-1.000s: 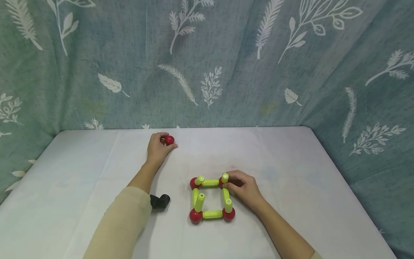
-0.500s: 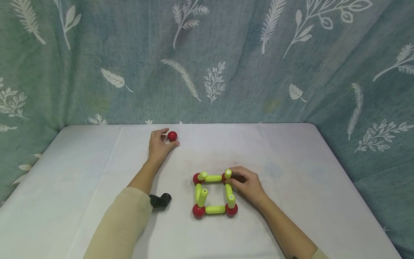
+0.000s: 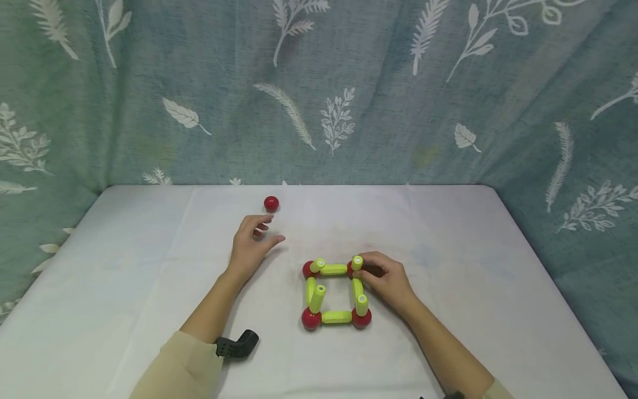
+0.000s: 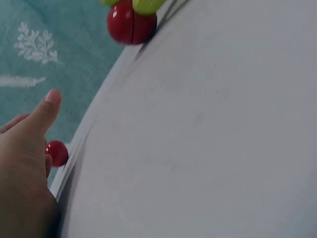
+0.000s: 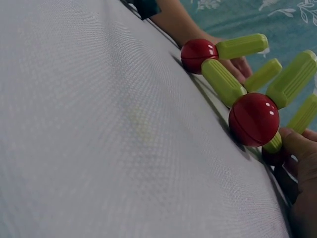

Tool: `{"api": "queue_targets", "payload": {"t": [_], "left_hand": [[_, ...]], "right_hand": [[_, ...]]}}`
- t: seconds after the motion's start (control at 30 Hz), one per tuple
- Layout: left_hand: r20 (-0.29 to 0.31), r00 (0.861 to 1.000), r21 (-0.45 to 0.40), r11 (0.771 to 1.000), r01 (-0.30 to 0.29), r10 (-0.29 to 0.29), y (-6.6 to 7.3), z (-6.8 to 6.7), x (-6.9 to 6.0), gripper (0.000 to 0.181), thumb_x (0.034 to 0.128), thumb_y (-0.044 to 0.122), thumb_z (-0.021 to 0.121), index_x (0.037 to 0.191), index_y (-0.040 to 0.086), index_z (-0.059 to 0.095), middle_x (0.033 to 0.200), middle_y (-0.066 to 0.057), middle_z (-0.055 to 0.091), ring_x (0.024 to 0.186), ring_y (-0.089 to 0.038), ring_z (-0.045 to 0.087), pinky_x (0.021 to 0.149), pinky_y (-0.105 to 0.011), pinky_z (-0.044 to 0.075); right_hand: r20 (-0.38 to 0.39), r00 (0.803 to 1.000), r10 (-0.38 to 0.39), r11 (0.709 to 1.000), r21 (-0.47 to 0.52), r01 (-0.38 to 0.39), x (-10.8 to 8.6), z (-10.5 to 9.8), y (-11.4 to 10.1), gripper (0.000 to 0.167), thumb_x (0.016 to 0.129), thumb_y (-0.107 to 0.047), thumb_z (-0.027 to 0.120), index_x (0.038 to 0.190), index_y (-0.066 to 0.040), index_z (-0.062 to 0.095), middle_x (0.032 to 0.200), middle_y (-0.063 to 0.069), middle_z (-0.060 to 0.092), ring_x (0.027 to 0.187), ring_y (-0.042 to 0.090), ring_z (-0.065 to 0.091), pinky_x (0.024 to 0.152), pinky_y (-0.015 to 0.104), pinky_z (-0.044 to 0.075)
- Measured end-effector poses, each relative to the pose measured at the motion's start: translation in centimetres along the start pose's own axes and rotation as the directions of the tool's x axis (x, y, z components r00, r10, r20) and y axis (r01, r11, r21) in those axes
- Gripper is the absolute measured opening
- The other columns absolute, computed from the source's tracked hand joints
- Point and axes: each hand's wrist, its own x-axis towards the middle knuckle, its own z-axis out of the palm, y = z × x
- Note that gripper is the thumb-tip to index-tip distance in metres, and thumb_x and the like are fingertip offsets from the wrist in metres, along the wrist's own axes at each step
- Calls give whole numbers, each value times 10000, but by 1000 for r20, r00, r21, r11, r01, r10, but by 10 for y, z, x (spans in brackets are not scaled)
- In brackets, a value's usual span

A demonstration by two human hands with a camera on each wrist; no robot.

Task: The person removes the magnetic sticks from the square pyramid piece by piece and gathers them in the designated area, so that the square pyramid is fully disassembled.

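Note:
In the head view, a loose red ball (image 3: pixel 271 204) lies near the table's far edge. My left hand (image 3: pixel 248 248) is just in front of it, fingers parted and bent, with nothing between them. A square frame of yellow-green magnetic rods and red balls (image 3: pixel 336 317) sits at the middle of the table, a rod standing up from each corner ball. My right hand (image 3: pixel 390 280) pinches its far right corner between thumb and fingers. The right wrist view shows that thumb (image 5: pixel 294 143) by the corner ball, which is partly hidden.
A white cloth (image 3: pixel 468 310) covers the table. Behind it hangs a teal curtain with leaf prints (image 3: pixel 389 122). A black wrist device (image 3: pixel 238 344) is on my left forearm, just above the cloth.
My left hand has let go of the loose red ball and drawn back toward me; the ball stays on the table. My right hand keeps its hold on the frame. The head view has tilted slightly.

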Motion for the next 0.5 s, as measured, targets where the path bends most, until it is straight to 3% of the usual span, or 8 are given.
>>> {"api": "queue_targets", "payload": {"t": [0.1,0.2,0.33,0.5], "left_hand": [[63,993,-39,994,-98,101,9,5,-9,509,733,98,806,1193,29,597,1105,-64,573,960,-207,547,837,-244,452],[134,974,-68,983,-173,181,18,10,-17,509,720,90,811,1182,29,604,1088,-59,597,952,-203,564,842,-233,460],[197,938,-108,957,-269,286,30,16,-27,509,701,60,817,1162,9,608,1078,-105,615,946,-247,580,843,-303,482],[282,890,-178,931,-318,358,41,23,-35,500,710,59,809,1161,-7,605,1093,-122,624,981,-256,584,862,-368,493]], "right_hand": [[0,1000,9,1000,11,-9,-1,-1,0,224,800,77,682,1019,36,656,1000,173,669,918,16,617,801,218,520],[1,1000,10,1000,19,-10,-2,-1,0,230,801,76,682,1027,41,656,1001,180,667,921,20,618,801,221,521],[2,1000,2,1000,22,-2,-2,0,1,233,800,81,681,1030,51,655,998,186,665,919,19,619,795,221,523],[8,1000,-10,1000,25,10,-1,0,3,230,800,86,679,1025,51,654,997,183,665,917,25,623,793,222,524]]}}
